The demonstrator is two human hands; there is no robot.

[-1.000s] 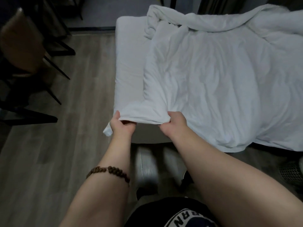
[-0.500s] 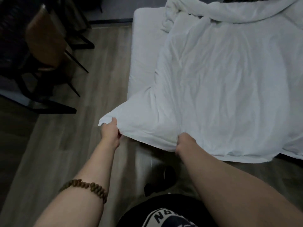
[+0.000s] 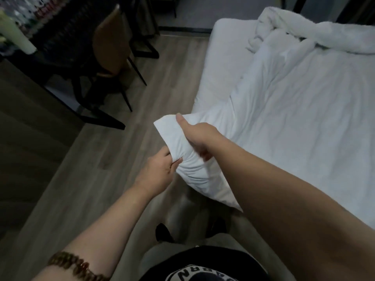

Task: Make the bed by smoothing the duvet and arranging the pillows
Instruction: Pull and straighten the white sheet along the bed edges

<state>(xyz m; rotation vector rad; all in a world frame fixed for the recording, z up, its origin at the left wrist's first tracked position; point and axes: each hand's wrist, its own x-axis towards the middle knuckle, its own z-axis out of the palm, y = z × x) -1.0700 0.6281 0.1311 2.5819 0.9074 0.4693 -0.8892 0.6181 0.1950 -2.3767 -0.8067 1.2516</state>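
Note:
A white duvet (image 3: 294, 102) lies wrinkled across the bed, bunched into a roll at the far end. Its near left corner (image 3: 168, 126) is lifted off the mattress (image 3: 225, 57) and out over the floor. My right hand (image 3: 199, 136) grips that corner from above, thumb along the fabric. My left hand (image 3: 160, 169) pinches the gathered edge just below it. A strip of bare white mattress shows along the bed's left side. No pillow is in view.
Wood-look floor (image 3: 113, 159) runs along the bed's left side. A brown chair (image 3: 110, 47) with black legs stands at a dark table (image 3: 30, 63) at the left. My feet and dark shoes are below the duvet corner.
Both hands have come together on the corner and raised it off the bed toward the left. The view has swung left, showing more floor and the chair.

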